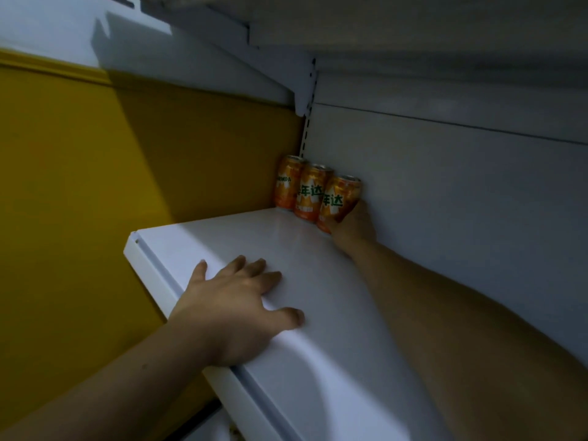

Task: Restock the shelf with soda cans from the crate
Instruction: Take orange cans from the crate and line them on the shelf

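Three orange soda cans stand in a row at the back left corner of the white shelf [318, 313]. My right hand [353, 226] reaches deep to the back panel and grips the rightmost can [339, 198] low on its side. The middle can [310, 192] and the left can [288, 183] stand touching beside it. My left hand [237, 300] lies flat on the shelf near its front edge, fingers spread and holding nothing. The crate is out of view.
A yellow wall [95, 186] runs along the left of the shelf. The grey back panel [461, 192] and a slotted upright [307, 128] close the rear. Another shelf [413, 33] hangs overhead.
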A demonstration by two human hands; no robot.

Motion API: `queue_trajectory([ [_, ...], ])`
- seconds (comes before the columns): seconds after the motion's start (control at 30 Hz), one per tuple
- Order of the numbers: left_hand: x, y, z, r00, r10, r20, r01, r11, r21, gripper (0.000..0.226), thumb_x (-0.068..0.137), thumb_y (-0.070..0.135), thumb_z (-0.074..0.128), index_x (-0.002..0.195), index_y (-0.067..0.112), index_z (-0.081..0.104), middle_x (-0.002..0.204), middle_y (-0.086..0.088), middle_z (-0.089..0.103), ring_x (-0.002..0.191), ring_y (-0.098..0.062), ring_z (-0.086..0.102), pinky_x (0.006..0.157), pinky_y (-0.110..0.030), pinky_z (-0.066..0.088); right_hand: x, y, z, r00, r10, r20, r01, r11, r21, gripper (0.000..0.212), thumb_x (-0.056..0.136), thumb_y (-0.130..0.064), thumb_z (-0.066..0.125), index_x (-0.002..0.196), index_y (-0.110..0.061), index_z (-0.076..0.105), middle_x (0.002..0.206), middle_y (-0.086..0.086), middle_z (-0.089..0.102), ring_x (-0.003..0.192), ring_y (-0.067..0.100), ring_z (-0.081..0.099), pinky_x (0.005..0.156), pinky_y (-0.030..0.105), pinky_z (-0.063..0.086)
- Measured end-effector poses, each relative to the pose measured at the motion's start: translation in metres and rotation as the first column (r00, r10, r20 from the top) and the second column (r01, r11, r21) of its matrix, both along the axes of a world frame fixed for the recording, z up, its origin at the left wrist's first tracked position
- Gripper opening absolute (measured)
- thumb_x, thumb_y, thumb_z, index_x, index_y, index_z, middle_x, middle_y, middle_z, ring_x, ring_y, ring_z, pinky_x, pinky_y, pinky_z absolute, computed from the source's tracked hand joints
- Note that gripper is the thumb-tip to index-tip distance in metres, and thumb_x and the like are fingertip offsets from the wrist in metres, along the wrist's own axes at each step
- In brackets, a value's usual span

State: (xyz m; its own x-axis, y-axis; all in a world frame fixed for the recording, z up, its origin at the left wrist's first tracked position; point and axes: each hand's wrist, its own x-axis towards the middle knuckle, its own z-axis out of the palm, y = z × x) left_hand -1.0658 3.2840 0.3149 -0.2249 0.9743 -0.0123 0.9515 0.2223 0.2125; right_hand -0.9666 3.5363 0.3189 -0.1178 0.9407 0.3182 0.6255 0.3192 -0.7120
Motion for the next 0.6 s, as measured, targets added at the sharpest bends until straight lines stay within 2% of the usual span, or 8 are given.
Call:
queue_trajectory([
  [0.07, 0.000, -0.001, 0.001, 1.000, -0.005, 0.009, 0.005, 1.000, 0.012, 0.079, 0.080, 0.080, 0.027, 0.149, 0.044, 0.011, 0.159, 0.016, -0.001, 0.147, -0.008, -0.007, 0.117, -0.051, -0.007, -0.001, -0.004, 0.003, 1.000, -0.003, -0.004, 0.003, 1.000, -0.021, 0.084, 0.073, -0.042, 0.077, 0.142, -0.012, 0.039, 0.140, 0.012, 0.051, 0.125, 0.029, 0.052, 0.100, 0.038, 0.045],
  [0.17, -0.001, -0.001, 0.000, 0.998, -0.003, 0.059, 0.000, 0.999, 0.049, 0.077, 0.081, 0.078, 0.031, 0.148, 0.043, 0.015, 0.159, 0.016, 0.003, 0.147, -0.009, -0.004, 0.117, -0.050, -0.008, 0.006, -0.020, 0.014, 0.999, -0.019, 0.033, 0.021, 0.997, -0.074, 0.092, 0.074, -0.042, 0.078, 0.144, -0.006, 0.030, 0.142, 0.017, 0.045, 0.126, 0.034, 0.049, 0.099, 0.039, 0.043],
  [0.3, -0.003, -0.006, 0.009, 0.978, 0.010, 0.208, -0.025, 0.997, 0.072, 0.068, 0.086, 0.067, 0.042, 0.146, 0.040, 0.027, 0.159, 0.013, 0.013, 0.147, -0.010, 0.004, 0.118, -0.049, -0.004, 0.023, -0.060, 0.034, 0.984, 0.081, 0.156, -0.075, 0.996, -0.043, 0.088, 0.076, -0.051, 0.070, 0.145, -0.018, 0.028, 0.133, 0.014, 0.047, 0.120, 0.035, 0.050, 0.097, 0.040, 0.045],
  [0.4, -0.006, -0.027, 0.021, 0.964, 0.038, 0.263, -0.058, 0.996, 0.068, 0.070, 0.086, 0.060, 0.049, 0.148, 0.033, 0.028, 0.158, 0.008, 0.019, 0.145, -0.015, 0.018, 0.119, -0.045, 0.012, 0.030, -0.103, 0.047, 0.959, 0.209, 0.191, -0.199, 0.977, -0.072, 0.072, 0.076, -0.056, 0.064, 0.138, -0.027, 0.043, 0.126, 0.007, 0.055, 0.111, 0.029, 0.058, 0.090, 0.035, 0.050],
  [0.47, -0.009, -0.052, 0.024, 0.923, 0.053, 0.380, -0.089, 0.993, 0.079, 0.085, 0.075, 0.066, 0.056, 0.147, 0.028, 0.032, 0.156, 0.006, 0.026, 0.142, -0.015, 0.029, 0.116, -0.042, 0.024, 0.030, -0.135, 0.055, 0.931, 0.285, 0.229, -0.277, 0.959, -0.067, 0.062, 0.080, -0.055, 0.063, 0.133, -0.026, 0.049, 0.124, 0.004, 0.058, 0.105, 0.024, 0.061, 0.079, 0.028, 0.050],
  [0.53, -0.012, -0.084, 0.025, 0.896, 0.099, 0.433, -0.153, 0.984, 0.091, 0.093, 0.065, 0.069, 0.060, 0.145, 0.026, 0.037, 0.154, 0.005, 0.031, 0.138, -0.015, 0.036, 0.113, -0.039, 0.031, 0.026, -0.168, 0.061, 0.892, 0.363, 0.270, -0.351, 0.932, -0.090, 0.070, 0.084, -0.052, 0.062, 0.142, -0.019, 0.040, 0.138, 0.008, 0.049, 0.118, 0.026, 0.053, 0.089, 0.030, 0.047],
  [0.6, -0.017, -0.119, 0.021, 0.900, 0.164, 0.403, -0.221, 0.970, 0.100, 0.078, 0.078, 0.058, 0.064, 0.144, 0.027, 0.038, 0.153, 0.003, 0.033, 0.137, -0.018, 0.037, 0.112, -0.037, 0.031, 0.017, -0.202, 0.065, 0.860, 0.426, 0.280, -0.406, 0.905, -0.130, 0.080, 0.087, -0.052, 0.061, 0.150, -0.016, 0.027, 0.152, 0.008, 0.034, 0.133, 0.028, 0.041, 0.103, 0.034, 0.040],
])
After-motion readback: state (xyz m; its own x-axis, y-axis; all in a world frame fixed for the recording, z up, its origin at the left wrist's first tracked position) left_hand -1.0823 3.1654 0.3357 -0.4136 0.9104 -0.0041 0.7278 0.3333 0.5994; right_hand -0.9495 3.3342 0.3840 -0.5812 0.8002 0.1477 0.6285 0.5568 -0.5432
